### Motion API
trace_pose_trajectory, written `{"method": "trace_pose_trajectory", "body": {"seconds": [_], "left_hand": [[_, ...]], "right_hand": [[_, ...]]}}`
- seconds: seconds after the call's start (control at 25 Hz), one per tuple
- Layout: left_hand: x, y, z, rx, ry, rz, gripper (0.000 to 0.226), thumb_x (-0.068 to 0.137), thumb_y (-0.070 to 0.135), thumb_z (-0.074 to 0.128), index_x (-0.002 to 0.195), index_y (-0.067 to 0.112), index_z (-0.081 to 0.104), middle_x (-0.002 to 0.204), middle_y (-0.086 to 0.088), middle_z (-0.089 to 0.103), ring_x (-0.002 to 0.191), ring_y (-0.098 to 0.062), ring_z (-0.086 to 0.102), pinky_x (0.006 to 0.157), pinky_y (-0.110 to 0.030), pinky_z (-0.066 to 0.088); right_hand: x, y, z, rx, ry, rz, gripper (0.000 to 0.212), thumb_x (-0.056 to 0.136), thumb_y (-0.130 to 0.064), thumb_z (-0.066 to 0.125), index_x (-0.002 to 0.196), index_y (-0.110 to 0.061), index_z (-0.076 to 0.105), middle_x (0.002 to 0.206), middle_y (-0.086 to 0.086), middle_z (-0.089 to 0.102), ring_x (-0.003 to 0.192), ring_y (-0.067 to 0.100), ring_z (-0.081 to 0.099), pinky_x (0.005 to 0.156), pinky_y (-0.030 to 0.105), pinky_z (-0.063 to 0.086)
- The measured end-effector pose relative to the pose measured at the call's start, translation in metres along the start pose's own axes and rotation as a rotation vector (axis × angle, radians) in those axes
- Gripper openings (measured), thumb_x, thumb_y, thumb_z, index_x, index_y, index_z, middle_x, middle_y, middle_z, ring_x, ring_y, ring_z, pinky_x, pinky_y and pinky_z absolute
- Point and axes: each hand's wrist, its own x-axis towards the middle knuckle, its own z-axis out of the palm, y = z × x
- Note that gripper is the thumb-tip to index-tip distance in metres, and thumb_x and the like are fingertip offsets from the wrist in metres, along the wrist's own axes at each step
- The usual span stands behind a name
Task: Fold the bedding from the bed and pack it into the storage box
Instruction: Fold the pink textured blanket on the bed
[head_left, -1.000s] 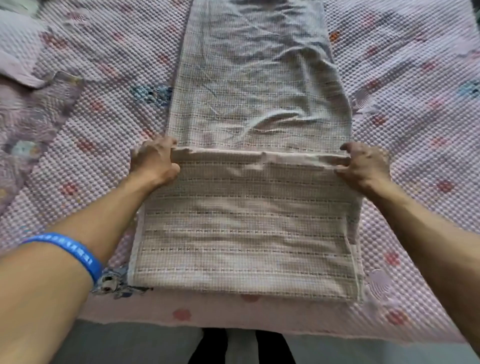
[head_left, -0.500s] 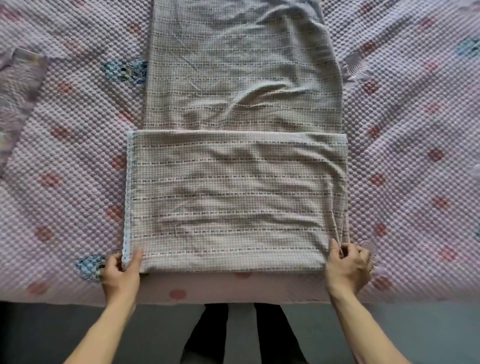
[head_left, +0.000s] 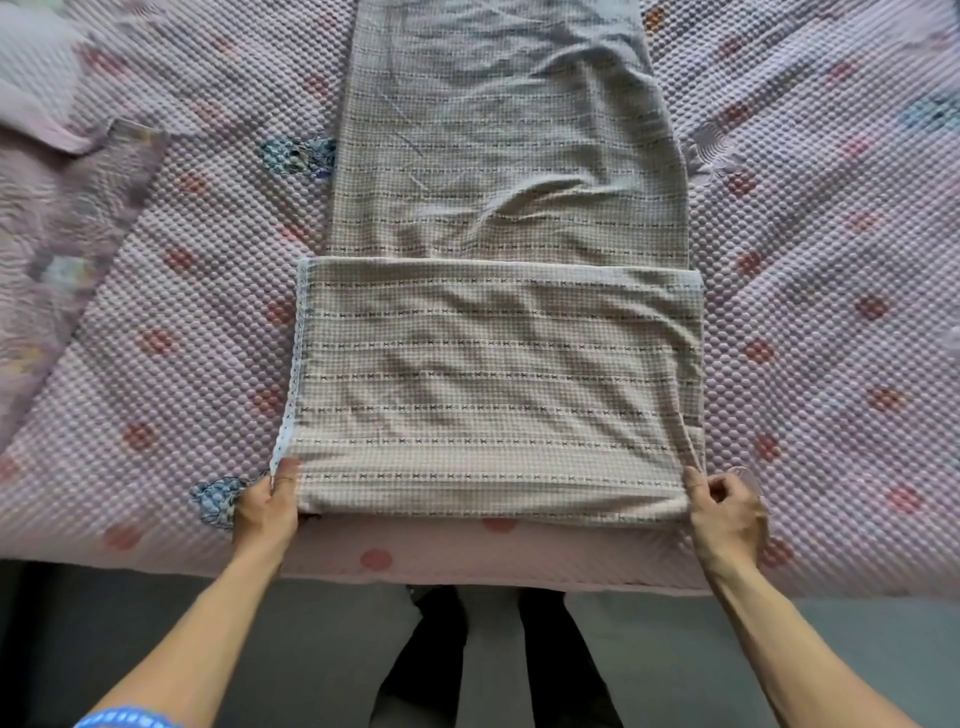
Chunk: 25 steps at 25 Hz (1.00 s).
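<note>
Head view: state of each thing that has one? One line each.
sheet: near end folded over once, far part flat and wrinkled
left hand: pinches the sheet's near left corner
right hand: pinches the sheet's near right corner
quilt: spread flat under the sheet
wristband: on the left wrist

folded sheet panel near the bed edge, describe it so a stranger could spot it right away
On the pink quilt, a long beige checked sheet runs down the middle. Its near end is the folded panel, gripped at its near corners by the left hand and right hand; only it has lace trim.
</note>
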Motion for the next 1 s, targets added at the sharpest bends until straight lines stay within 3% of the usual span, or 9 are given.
{"method": "trace_pose_trajectory", "body": {"seconds": [0.2, 0.28, 0.36, 0.44, 0.6, 0.68, 0.8, 0.92, 1.0], "left_hand": [[-0.002, -0.009, -0.009, -0.061, 0.029, -0.055, 0.049, 0.098, 0.045, 0.049, 0.067, 0.008, 0.041, 0.063, -0.008, 0.041, 0.065, -0.023, 0.042, 0.057, -0.037, 0.023], [0.005, -0.006, -0.001, -0.016, 0.104, -0.114, 0.043, 0.100, 0.039, 0.049, 0.089, -0.001, 0.061, 0.084, -0.020, 0.059, 0.083, -0.033, 0.056, 0.067, -0.038, 0.034], [0.009, 0.000, 0.007, 0.107, 0.193, -0.113, 0.036, 0.097, 0.029, 0.054, 0.113, -0.003, 0.059, 0.115, -0.027, 0.060, 0.105, -0.042, 0.056, 0.083, -0.043, 0.041], [0.005, 0.000, 0.009, 0.255, 0.254, 0.070, 0.041, 0.087, 0.022, 0.064, 0.122, 0.006, 0.051, 0.130, -0.023, 0.050, 0.116, -0.042, 0.048, 0.093, -0.052, 0.040], [-0.032, -0.026, 0.036, 0.689, -0.003, 0.839, 0.074, 0.059, 0.004, 0.074, 0.129, 0.018, 0.052, 0.138, -0.013, 0.049, 0.121, -0.038, 0.051, 0.094, -0.056, 0.044], [-0.037, -0.028, 0.047, 0.905, -0.160, 0.885, 0.098, 0.054, 0.009, 0.078, 0.144, 0.022, 0.041, 0.152, -0.012, 0.036, 0.136, -0.035, 0.040, 0.105, -0.054, 0.037], [-0.017, -0.015, 0.053, 1.065, -0.154, 0.864, 0.111, 0.045, 0.002, 0.084, 0.145, 0.016, 0.038, 0.146, -0.022, 0.043, 0.129, -0.043, 0.047, 0.102, -0.057, 0.040], [0.003, 0.014, 0.056, 1.199, -0.135, 1.046, 0.060, 0.062, -0.012, 0.072, 0.114, 0.011, 0.053, 0.111, -0.018, 0.065, 0.088, -0.037, 0.067, 0.066, -0.045, 0.058], [0.004, 0.033, 0.053, 1.219, -0.187, 0.947, 0.035, 0.085, -0.008, 0.048, 0.110, 0.016, 0.053, 0.106, -0.006, 0.064, 0.089, -0.026, 0.066, 0.069, -0.039, 0.057]], "right_hand": [[-0.005, 0.021, -0.002, 0.167, -0.163, 0.065, 0.027, 0.082, -0.045, 0.073, 0.083, -0.019, 0.065, 0.075, 0.002, 0.069, 0.075, 0.029, 0.066, 0.071, 0.047, 0.056], [-0.002, 0.029, -0.010, 0.099, -0.111, 0.121, 0.042, 0.081, -0.051, 0.069, 0.067, -0.011, 0.065, 0.070, 0.008, 0.067, 0.074, 0.033, 0.063, 0.073, 0.044, 0.051], [-0.009, 0.037, -0.021, -0.051, -0.050, 0.186, 0.037, 0.087, -0.046, 0.067, 0.073, -0.012, 0.062, 0.080, 0.013, 0.068, 0.080, 0.034, 0.061, 0.078, 0.046, 0.050], [-0.031, 0.032, -0.024, -0.205, 0.006, -0.070, 0.015, 0.086, -0.029, 0.066, 0.095, -0.017, 0.061, 0.103, 0.013, 0.067, 0.095, 0.034, 0.058, 0.087, 0.047, 0.045], [-0.081, -0.003, 0.017, -0.477, -0.129, -0.907, 0.078, 0.058, -0.009, 0.065, 0.136, -0.011, 0.053, 0.145, 0.011, 0.046, 0.130, 0.032, 0.044, 0.110, 0.048, 0.024], [-0.077, -0.011, 0.046, -0.670, -0.169, -0.964, 0.081, 0.064, -0.004, 0.054, 0.144, -0.009, 0.046, 0.154, 0.015, 0.037, 0.139, 0.037, 0.036, 0.112, 0.054, 0.024], [-0.044, -0.010, 0.049, -0.817, -0.165, -0.764, 0.067, 0.076, 0.001, 0.037, 0.141, -0.002, 0.048, 0.147, 0.019, 0.046, 0.127, 0.042, 0.050, 0.098, 0.058, 0.038], [-0.018, -0.017, 0.040, -0.887, -0.204, -0.784, 0.054, 0.076, -0.003, 0.030, 0.114, 0.001, 0.068, 0.113, 0.017, 0.070, 0.097, 0.037, 0.069, 0.071, 0.048, 0.055], [-0.015, -0.034, 0.026, -0.830, -0.273, -0.785, 0.044, 0.075, -0.010, 0.028, 0.091, -0.008, 0.069, 0.090, 0.009, 0.072, 0.083, 0.030, 0.070, 0.061, 0.041, 0.053]]}}
